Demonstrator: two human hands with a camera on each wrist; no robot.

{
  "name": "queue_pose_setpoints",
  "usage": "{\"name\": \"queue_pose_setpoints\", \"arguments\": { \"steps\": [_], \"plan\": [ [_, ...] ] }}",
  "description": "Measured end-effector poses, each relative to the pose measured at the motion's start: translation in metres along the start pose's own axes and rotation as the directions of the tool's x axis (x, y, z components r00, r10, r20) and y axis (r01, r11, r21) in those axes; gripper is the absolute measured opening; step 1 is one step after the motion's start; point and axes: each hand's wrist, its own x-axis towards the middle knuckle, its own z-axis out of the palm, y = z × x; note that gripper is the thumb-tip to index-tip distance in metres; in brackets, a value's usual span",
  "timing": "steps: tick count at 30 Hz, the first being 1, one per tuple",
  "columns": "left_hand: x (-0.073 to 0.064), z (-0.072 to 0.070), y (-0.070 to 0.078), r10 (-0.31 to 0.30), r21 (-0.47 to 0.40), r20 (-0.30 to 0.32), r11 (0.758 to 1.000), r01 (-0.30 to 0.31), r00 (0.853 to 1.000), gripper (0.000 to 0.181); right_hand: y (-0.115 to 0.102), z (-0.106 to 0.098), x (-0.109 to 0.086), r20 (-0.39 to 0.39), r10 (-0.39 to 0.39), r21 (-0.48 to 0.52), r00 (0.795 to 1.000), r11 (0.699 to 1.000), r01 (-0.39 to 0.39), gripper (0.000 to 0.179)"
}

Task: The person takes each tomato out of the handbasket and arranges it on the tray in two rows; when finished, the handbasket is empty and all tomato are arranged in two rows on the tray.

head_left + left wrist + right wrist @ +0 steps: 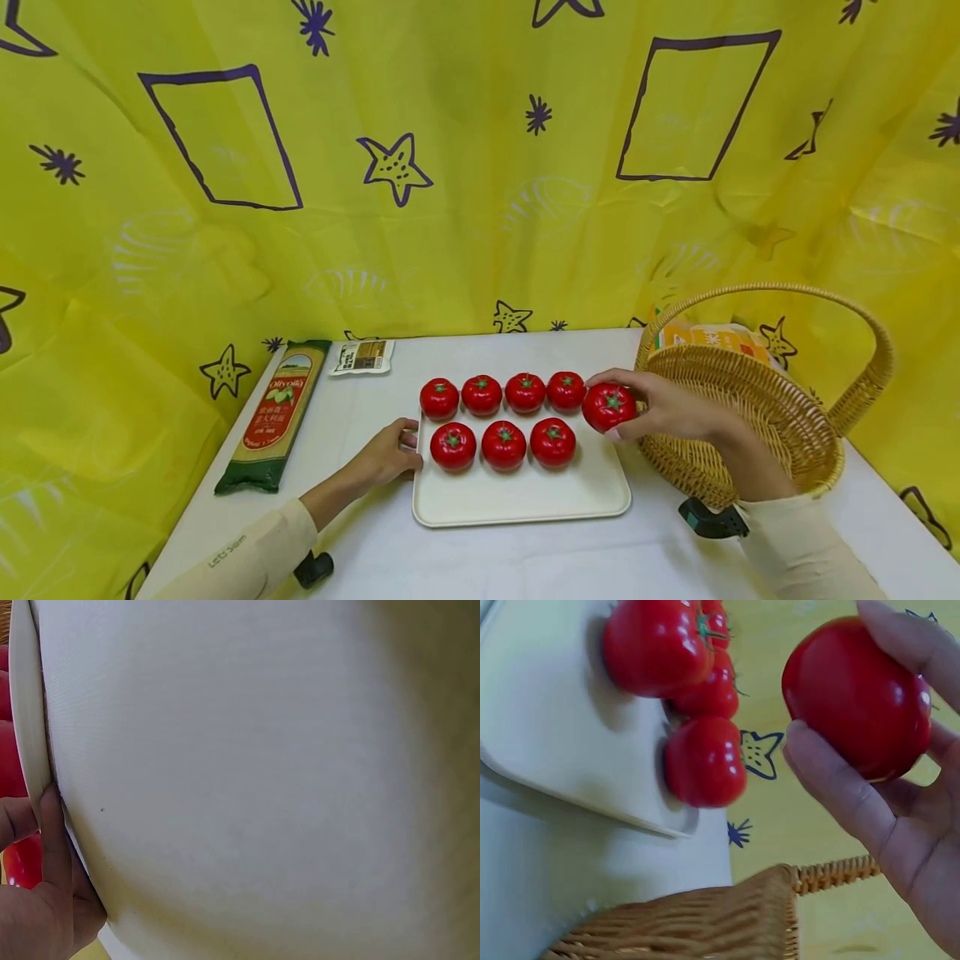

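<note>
A cream tray (pixel 525 502) holds several red tomatoes with green stems, three in the front row (pixel 504 446) and several behind (pixel 482 395). My left hand (pixel 386 454) grips the tray's left rim; in the left wrist view the thumb (pixel 15 821) lies over the rim and a finger under it. Over the tray's right end, my right hand (pixel 667 407) holds one more tomato (pixel 609 407) between thumb and fingers. In the right wrist view this tomato (pixel 855 697) is raised off the tray.
A wicker basket (pixel 727 400) with a tall handle stands just right of the tray. An orange package (pixel 712 336) lies behind it. On the left are a long green and red pasta packet (pixel 277 417) and a small white packet (pixel 363 357). A yellow curtain (pixel 465 250) hangs behind the table.
</note>
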Motion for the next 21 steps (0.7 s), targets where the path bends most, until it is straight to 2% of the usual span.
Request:
{"name": "queue_pose_setpoints", "arguments": {
  "steps": [8, 15, 21],
  "plan": [
    [0.001, -0.001, -0.001, -0.005, 0.004, -0.004, 1.0, 0.005, 1.0, 0.062, 0.003, 0.011, 0.005, 0.033, 0.027, -0.031, 0.999, 0.999, -0.026, 0.064],
    [0.002, -0.001, -0.001, 0.002, 0.003, -0.003, 1.0, -0.002, 1.0, 0.062, 0.009, 0.02, 0.01, -0.001, 0.07, -0.171, 0.998, 0.983, -0.069, 0.065],
    [0.002, 0.0, -0.001, 0.001, 0.0, -0.005, 1.0, -0.001, 1.0, 0.062, 0.012, 0.027, 0.015, -0.022, 0.106, -0.16, 0.994, 0.981, -0.108, 0.066]
  ]
}}
